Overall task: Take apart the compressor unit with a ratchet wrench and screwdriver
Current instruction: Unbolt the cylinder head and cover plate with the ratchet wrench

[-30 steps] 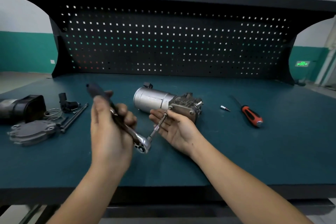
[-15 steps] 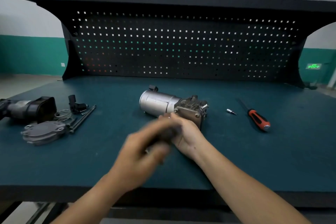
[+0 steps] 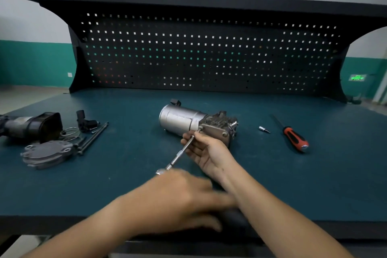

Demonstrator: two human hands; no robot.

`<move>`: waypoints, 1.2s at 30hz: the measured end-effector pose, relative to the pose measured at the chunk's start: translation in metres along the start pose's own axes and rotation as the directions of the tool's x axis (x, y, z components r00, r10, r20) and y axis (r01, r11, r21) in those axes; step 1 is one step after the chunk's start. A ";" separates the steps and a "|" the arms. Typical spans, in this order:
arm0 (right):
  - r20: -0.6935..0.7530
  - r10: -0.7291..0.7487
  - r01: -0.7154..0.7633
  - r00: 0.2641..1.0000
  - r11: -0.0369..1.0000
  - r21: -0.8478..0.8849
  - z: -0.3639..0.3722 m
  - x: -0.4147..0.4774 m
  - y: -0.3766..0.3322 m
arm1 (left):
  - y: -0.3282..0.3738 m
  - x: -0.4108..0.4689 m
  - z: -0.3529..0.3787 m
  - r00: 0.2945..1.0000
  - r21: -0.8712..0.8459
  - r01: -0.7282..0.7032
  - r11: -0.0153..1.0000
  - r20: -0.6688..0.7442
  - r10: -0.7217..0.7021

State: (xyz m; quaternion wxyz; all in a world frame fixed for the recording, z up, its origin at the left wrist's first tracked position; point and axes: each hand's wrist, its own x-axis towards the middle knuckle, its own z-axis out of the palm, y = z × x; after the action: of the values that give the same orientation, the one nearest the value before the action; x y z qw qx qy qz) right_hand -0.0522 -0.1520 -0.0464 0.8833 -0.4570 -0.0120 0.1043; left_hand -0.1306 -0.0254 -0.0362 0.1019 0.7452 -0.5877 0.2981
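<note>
left hand (image 3: 178,197): nearest me, low by the bench edge, smeared with motion. It lies over the dark handle of the ratchet wrench (image 3: 160,172); I cannot tell whether it is clasped round it. Half a second ago it was higher, covering the right hand.
ratchet wrench: head just past the left knuckles, handle pointing right under the right forearm. A second ago the handle stood up to the left in a fist.
extension bar (image 3: 182,151): now in plain sight, slanting up-right from the head to a corner bolt on the compressor.
right hand (image 3: 209,152): fingers curled round the bar's far end, touching the compressor, same spot as before.
compressor unit (image 3: 184,120): on its side mid-bench (image 3: 125,190), silver can to the left, has not moved.
right side: small socket bit (image 3: 263,129), then red-black screwdriver (image 3: 295,138), lying apart.
left side: cover plate (image 3: 45,153), long bolts (image 3: 94,137), black housing (image 3: 35,125).
far: pegboard (image 3: 209,54).
</note>
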 end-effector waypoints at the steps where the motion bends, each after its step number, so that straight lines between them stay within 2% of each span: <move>1: -0.002 -0.005 0.005 1.000 1.000 -0.013 0.000 0.000 0.000 | 0.000 -0.003 0.003 0.991 0.193 -0.083 0.978 0.122 0.059; 2: 0.001 -0.008 0.008 1.000 1.000 -0.022 -0.001 0.000 0.000 | 0.000 -0.005 0.004 0.988 0.247 -0.089 0.965 0.146 0.054; 3: 0.007 -0.009 0.009 1.000 1.000 -0.029 -0.001 0.001 0.001 | 0.001 -0.006 0.006 0.995 0.193 -0.059 0.979 0.090 0.042; 4: 0.013 -0.009 0.009 1.000 0.999 -0.033 -0.001 0.001 0.001 | 0.004 -0.006 0.007 1.000 0.067 -0.013 0.998 -0.023 0.015; 5: 0.019 -0.007 0.007 1.000 0.999 -0.035 -0.002 0.001 0.001 | 0.005 -0.005 0.006 0.981 -0.130 0.049 0.990 -0.181 -0.073; 6: 0.031 0.000 0.001 1.000 1.000 -0.027 -0.002 0.001 0.001 | 0.007 -0.002 0.004 0.907 -0.365 0.111 0.924 -0.343 -0.244; 7: 0.047 0.010 -0.010 0.999 1.000 -0.008 -0.003 0.000 0.001 | 0.008 0.002 0.001 0.760 -0.580 0.144 0.802 -0.455 -0.465; 8: 0.064 0.023 -0.024 0.998 1.000 0.013 -0.004 -0.001 0.000 | 0.008 0.007 -0.004 0.562 -0.753 0.108 0.649 -0.492 -0.665; 9: 0.078 0.036 -0.038 0.996 0.999 0.031 -0.004 -0.002 0.000 | 0.005 0.011 -0.007 0.359 -0.862 0.022 0.506 -0.465 -0.809; 10: 0.090 0.048 -0.052 0.995 0.998 0.047 -0.004 -0.003 -0.001 | -0.001 0.014 -0.011 0.190 -0.925 -0.080 0.371 -0.380 -0.905; 11: 0.102 0.057 -0.065 0.993 0.995 0.069 -0.004 -0.004 -0.002 | -0.007 0.016 -0.014 0.069 -0.951 -0.188 0.244 -0.261 -0.963; 13: 0.122 0.069 -0.084 0.990 0.989 0.125 -0.002 -0.004 -0.003 | -0.019 0.017 -0.022 -0.060 -0.932 -0.352 0.082 -0.065 -0.996; 14: 0.124 0.067 -0.084 0.990 0.987 0.139 -0.001 -0.005 -0.003 | -0.022 0.018 -0.023 -0.082 -0.923 -0.383 0.048 -0.018 -0.996; 15: 0.118 0.062 -0.078 0.991 0.987 0.141 0.001 -0.005 -0.002 | -0.024 0.019 -0.022 -0.072 -0.926 -0.375 0.045 -0.020 -0.997; 17: 0.089 0.047 -0.058 0.995 0.990 0.131 0.002 -0.005 -0.001 | -0.019 0.020 -0.015 0.019 -0.968 -0.209 0.140 -0.147 -0.989; 18: 0.074 0.039 -0.048 0.997 0.991 0.125 0.002 -0.005 -0.001 | -0.015 0.019 -0.013 0.128 -0.966 -0.105 0.235 -0.248 -0.960; 19: 0.062 0.032 -0.039 0.998 0.992 0.119 0.003 -0.005 0.000 | -0.010 0.016 -0.011 0.312 -0.919 0.011 0.393 -0.371 -0.875; 20: 0.053 0.027 -0.033 0.998 0.993 0.114 0.003 -0.004 0.000 | -0.008 0.013 -0.010 0.564 -0.790 0.119 0.602 -0.445 -0.696; 21: 0.043 0.022 -0.027 0.999 0.994 0.110 0.003 -0.003 0.000 | -0.006 0.011 -0.007 0.809 -0.575 0.178 0.799 -0.377 -0.452; 22: 0.029 0.014 -0.017 0.999 0.995 0.099 0.003 -0.002 0.001 | -0.005 0.008 -0.004 0.946 -0.326 0.145 0.934 -0.231 -0.227; 23: 0.014 0.006 -0.007 1.000 0.997 0.080 0.002 -0.001 0.002 | -0.006 0.005 -0.001 0.988 -0.123 0.082 0.989 -0.118 -0.096; 24: 0.003 0.000 0.000 1.000 0.998 0.058 0.002 0.000 0.003 | -0.009 0.002 -0.001 0.997 -0.030 0.046 0.998 -0.053 -0.048; 25: 0.001 0.000 -0.001 1.000 0.999 0.037 0.001 0.001 0.004 | -0.011 -0.001 0.000 0.998 -0.022 0.041 0.999 -0.056 -0.042; 26: 0.005 0.007 -0.008 1.000 1.000 0.027 0.001 0.001 0.004 | -0.009 0.000 -0.002 0.989 -0.074 0.066 0.995 -0.131 -0.076; 27: 0.011 0.022 -0.022 1.000 0.999 0.028 0.000 0.000 0.004 | -0.007 0.002 -0.004 0.950 -0.208 0.133 0.969 -0.252 -0.185; 28: 0.020 0.041 -0.042 0.999 0.998 0.042 0.000 0.000 0.004 | -0.006 0.004 -0.009 0.841 -0.427 0.219 0.878 -0.373 -0.391; 29: 0.035 0.062 -0.064 0.997 0.996 0.065 -0.001 0.000 0.003 | -0.006 0.007 -0.013 0.642 -0.694 0.229 0.682 -0.419 -0.642; 30: 0.057 0.077 -0.082 0.995 0.993 0.091 -0.001 -0.002 0.002 | -0.010 0.011 -0.017 0.446 -0.886 0.139 0.443 -0.343 -0.826; 31: 0.078 0.081 -0.089 0.994 0.990 0.112 -0.001 -0.003 0.001 | -0.018 0.012 -0.021 0.302 -0.968 0.007 0.250 -0.236 -0.924; 32: 0.092 0.077 -0.088 0.993 0.988 0.124 -0.001 -0.004 0.000 | -0.027 0.013 -0.025 0.200 -0.985 -0.083 0.150 -0.164 -0.966; 33: 0.096 0.068 -0.080 0.993 0.988 0.130 0.000 -0.004 0.000 | -0.034 0.014 -0.028 0.126 -0.985 -0.145 0.099 -0.117 -0.985; 34: 0.091 0.056 -0.067 0.994 0.989 0.131 0.000 -0.004 0.000 | -0.038 0.016 -0.031 0.088 -0.978 -0.196 0.069 -0.087 -0.992; 36: 0.064 0.035 -0.042 0.997 0.992 0.121 0.001 -0.004 0.000 | -0.040 0.017 -0.029 0.079 -0.979 -0.195 0.068 -0.085 -0.993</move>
State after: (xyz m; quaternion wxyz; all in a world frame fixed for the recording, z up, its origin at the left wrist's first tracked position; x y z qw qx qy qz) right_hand -0.0559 -0.1520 -0.0458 0.9066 -0.3986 -0.0242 0.1361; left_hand -0.0999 -0.0131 0.0040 0.8982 0.3871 -0.0918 0.1869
